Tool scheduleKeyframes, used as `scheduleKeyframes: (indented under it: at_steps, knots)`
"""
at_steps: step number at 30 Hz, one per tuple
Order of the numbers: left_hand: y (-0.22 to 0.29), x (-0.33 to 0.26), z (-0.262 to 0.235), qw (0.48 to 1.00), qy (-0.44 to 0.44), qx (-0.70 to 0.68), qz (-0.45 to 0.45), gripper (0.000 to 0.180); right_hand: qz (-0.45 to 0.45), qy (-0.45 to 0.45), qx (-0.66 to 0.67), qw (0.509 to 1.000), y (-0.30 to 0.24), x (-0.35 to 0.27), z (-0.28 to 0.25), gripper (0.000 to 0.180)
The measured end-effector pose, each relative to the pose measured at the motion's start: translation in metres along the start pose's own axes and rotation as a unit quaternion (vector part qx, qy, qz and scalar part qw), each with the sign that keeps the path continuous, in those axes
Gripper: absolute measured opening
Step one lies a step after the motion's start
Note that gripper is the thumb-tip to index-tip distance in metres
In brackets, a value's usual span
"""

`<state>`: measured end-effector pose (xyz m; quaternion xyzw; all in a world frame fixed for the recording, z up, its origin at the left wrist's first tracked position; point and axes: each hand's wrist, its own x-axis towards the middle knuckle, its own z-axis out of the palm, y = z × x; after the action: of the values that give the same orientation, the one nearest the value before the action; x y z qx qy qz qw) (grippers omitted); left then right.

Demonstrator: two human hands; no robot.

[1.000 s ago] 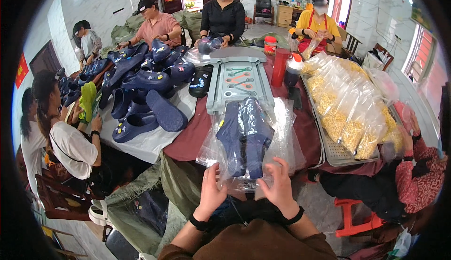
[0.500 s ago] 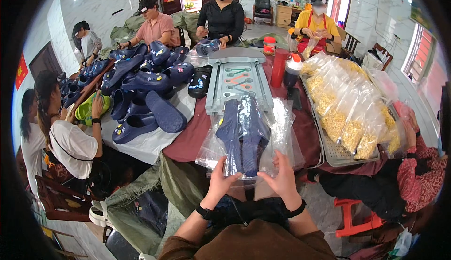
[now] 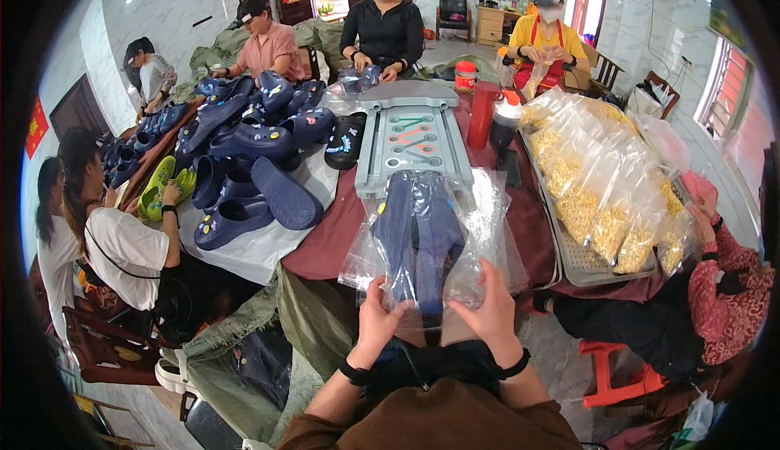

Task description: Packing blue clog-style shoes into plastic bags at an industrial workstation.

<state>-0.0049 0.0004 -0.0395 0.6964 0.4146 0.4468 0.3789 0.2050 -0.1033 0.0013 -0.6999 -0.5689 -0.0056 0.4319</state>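
Right in front of me lies a pair of navy clogs (image 3: 421, 239) inside a clear plastic bag (image 3: 487, 243), at the near edge of the table. My left hand (image 3: 379, 320) grips the left side of the bag's near end, thumb pointing inward. At the right side of that end, my right hand (image 3: 490, 310) holds the plastic between thumb and fingers. The near ends of the clogs sit between my two thumbs. More clear plastic spreads flat beneath and beside the bag. Just beyond it stands a grey plastic stand (image 3: 414, 137) with coloured shapes on top.
Navy clogs (image 3: 244, 137) are heaped to the left, with a black clog (image 3: 345, 139) beside the stand. At the right, a tray (image 3: 597, 271) bears bags of yellow pieces (image 3: 601, 178). A red flask (image 3: 483, 117) and dark bottle (image 3: 507, 117) stand between. Several co-workers surround the table.
My hands and the near end of the bag have shifted slightly toward me. At the left, a co-worker has turned the green clogs; the co-worker in black has lowered a bagged item.
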Motion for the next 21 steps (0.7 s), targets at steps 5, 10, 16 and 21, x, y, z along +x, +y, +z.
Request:
scheduleKeyframes:
  at_steps: [5, 10, 16, 21]
  knots:
    - [-0.006, -0.008, -0.005, 0.992, 0.012, 0.12, 0.026, 0.073, 0.049, 0.061, 0.013, 0.997, -0.028, -0.007, -0.014, 0.074]
    - [0.017, -0.005, -0.012, 0.989, 0.018, 0.136, 0.056, 0.078, -0.079, 0.029, 0.076, 0.994, -0.034, -0.013, -0.015, 0.042]
    - [0.027, -0.004, -0.013, 0.996, 0.033, 0.078, 0.032, 0.066, -0.057, -0.031, 0.028, 0.998, -0.04, -0.008, 0.012, 0.039]
    - [0.016, -0.006, -0.02, 0.998, 0.021, 0.042, 0.041, 0.042, -0.096, -0.072, -0.039, 0.992, -0.025, -0.004, 0.025, 0.033]
